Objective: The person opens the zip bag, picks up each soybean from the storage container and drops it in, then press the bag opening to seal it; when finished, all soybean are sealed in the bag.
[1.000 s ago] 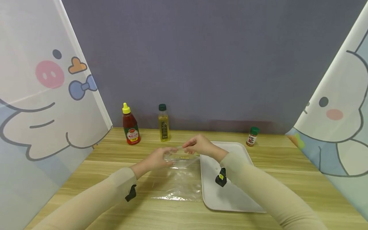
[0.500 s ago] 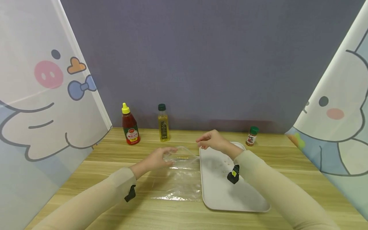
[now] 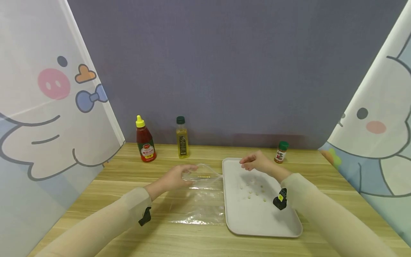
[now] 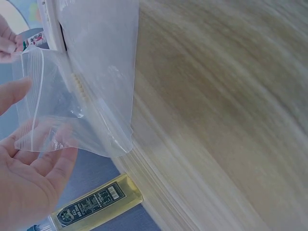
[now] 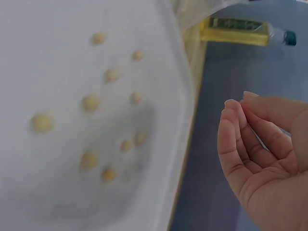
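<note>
A clear zip bag (image 3: 197, 205) lies on the table, its mouth raised and spread. My left hand (image 3: 174, 177) holds that mouth, thumb on one side and fingers round the other; the left wrist view shows the fingers (image 4: 60, 168) against the film (image 4: 57, 91). Several small yellow pieces show inside the bag. My right hand (image 3: 259, 162) hovers over the back of the white tray (image 3: 257, 223), fingers loosely bent and thumb near the fingertips, with nothing visible between them (image 5: 243, 98). Several pale yellow balls (image 5: 90, 102) lie scattered on the tray.
Along the back stand a red sauce bottle (image 3: 147, 144) with a yellow cap, an oil bottle (image 3: 183, 141) and, at the right, a small green-capped spice jar (image 3: 280, 153). A grey panel (image 3: 205, 71) rises behind the table.
My right hand has moved away from the bag's mouth, rightward to over the tray, uncovering balls there. The left hand and bag have stayed nearly still.
</note>
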The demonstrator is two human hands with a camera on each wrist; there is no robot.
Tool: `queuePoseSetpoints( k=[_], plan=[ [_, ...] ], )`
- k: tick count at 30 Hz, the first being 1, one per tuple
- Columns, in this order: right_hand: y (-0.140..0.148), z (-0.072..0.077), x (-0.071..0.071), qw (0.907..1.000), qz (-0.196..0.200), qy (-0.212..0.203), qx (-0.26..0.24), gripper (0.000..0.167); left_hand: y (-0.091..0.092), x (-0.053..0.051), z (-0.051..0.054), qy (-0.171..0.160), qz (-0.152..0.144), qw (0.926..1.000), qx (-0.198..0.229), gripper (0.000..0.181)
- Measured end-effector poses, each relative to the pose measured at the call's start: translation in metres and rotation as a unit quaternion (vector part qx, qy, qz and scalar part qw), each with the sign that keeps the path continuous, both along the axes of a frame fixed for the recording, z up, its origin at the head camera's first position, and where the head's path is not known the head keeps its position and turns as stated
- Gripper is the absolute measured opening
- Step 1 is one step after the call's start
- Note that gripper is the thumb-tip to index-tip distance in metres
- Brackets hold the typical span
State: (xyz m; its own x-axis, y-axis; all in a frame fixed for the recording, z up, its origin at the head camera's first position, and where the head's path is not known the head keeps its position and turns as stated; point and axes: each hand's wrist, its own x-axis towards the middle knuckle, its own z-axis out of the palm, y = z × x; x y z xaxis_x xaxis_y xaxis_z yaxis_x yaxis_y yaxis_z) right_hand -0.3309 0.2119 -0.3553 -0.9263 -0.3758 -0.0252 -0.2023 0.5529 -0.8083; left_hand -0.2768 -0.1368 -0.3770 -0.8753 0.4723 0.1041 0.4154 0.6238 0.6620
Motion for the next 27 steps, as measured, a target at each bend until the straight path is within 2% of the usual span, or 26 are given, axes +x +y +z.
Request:
queuePoseSetpoints(
  k=[5,12,17,23,27],
  plan=[
    [0.019,-0.012,0.002,0.9998,0.007,0.003,0.018,0.029,0.001,0.000,0.001,-0.004,-0.002,1.0000,0.003,0.059],
    [0.033,-0.029,0.006,0.9957,-0.013,-0.007,0.091,0.020,0.002,0.001,0.002,-0.009,0.003,1.0000,0.002,0.060],
    [0.032,-0.037,0.008,0.9958,-0.012,-0.007,0.091,0.014,0.002,0.002,0.002,-0.009,0.006,0.9999,-0.002,0.060],
    [0.030,-0.044,0.007,0.9944,-0.007,0.030,0.101,0.014,0.002,0.003,0.003,-0.004,0.009,0.9999,-0.005,0.059],
    [0.033,-0.043,0.008,0.9938,0.022,0.066,0.087,0.010,0.002,0.003,0.004,-0.005,0.008,0.9999,-0.005,0.060]
  ],
)
